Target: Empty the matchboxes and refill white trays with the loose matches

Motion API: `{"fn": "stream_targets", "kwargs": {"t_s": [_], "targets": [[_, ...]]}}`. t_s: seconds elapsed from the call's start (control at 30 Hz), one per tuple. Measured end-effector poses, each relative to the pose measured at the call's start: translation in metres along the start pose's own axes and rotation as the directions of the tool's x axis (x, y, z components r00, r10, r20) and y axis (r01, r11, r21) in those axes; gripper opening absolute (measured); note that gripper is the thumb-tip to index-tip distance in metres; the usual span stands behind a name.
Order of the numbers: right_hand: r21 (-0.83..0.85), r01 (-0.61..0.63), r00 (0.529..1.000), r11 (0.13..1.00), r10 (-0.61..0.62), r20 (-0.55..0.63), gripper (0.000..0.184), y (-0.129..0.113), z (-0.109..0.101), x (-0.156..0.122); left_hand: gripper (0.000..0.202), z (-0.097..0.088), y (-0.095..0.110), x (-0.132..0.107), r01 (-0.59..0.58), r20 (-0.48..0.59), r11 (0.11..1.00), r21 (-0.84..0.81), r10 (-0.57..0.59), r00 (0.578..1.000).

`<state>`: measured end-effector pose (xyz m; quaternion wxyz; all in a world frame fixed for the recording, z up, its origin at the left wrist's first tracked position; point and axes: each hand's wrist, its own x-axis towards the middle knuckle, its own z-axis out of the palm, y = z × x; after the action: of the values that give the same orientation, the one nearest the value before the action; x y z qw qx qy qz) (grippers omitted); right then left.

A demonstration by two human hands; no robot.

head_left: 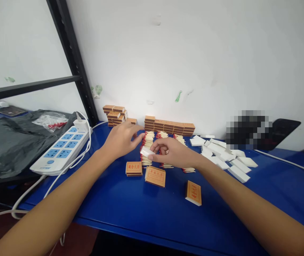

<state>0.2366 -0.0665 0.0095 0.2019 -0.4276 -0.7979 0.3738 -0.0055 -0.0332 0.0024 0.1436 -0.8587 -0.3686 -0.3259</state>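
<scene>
My right hand (172,151) is closed on a small white matchbox tray (146,151), held over the leftmost pile of red-tipped matches (148,137). Just left of that pile, my left hand (122,138) has its thumb and fingers apart, with nothing seen between them. Further match piles lie in the middle (162,134) and on the right (179,138), the middle one partly behind my right hand. Nearer the front edge are orange matchbox covers: a stacked pair (134,168), one beside it (155,176) and a box (194,193) lying apart at the right.
Stacked matchboxes (169,126) line the wall, with another stack (114,113) further left. Several loose white trays (221,154) are heaped at the right. A white power strip (61,149) with cables and a dark plastic bag (10,142) occupy the left, beside a black metal post (73,57).
</scene>
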Motion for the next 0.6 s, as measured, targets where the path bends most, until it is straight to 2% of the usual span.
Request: {"fn": "stream_targets", "kwargs": {"t_s": [0.1, 0.2, 0.43, 0.6], "targets": [[0.150, -0.046, 0.991, 0.988, 0.026, 0.131, 0.033, -0.003, 0.008, -0.002, 0.018, 0.003, -0.002, 0.000, -0.038, -0.115, 0.999, -0.003, 0.037, 0.993], [0.137, -0.064, 0.985, 0.989, 0.040, 0.168, 0.032, -0.004, 0.017, -0.002, 0.018, 0.004, -0.003, 0.000, -0.055, -0.146, 0.998, 0.004, 0.055, 0.988], [0.136, -0.041, 0.992, 0.990, 0.024, 0.126, 0.027, -0.005, 0.021, -0.001, 0.019, 0.003, -0.002, 0.000, -0.043, -0.148, 0.999, -0.003, 0.042, 0.988], [0.109, 0.006, 0.998, 0.994, -0.013, 0.064, 0.026, -0.005, 0.019, -0.002, 0.020, 0.002, -0.002, -0.001, -0.004, -0.086, 1.000, -0.017, 0.003, 0.996]]}}
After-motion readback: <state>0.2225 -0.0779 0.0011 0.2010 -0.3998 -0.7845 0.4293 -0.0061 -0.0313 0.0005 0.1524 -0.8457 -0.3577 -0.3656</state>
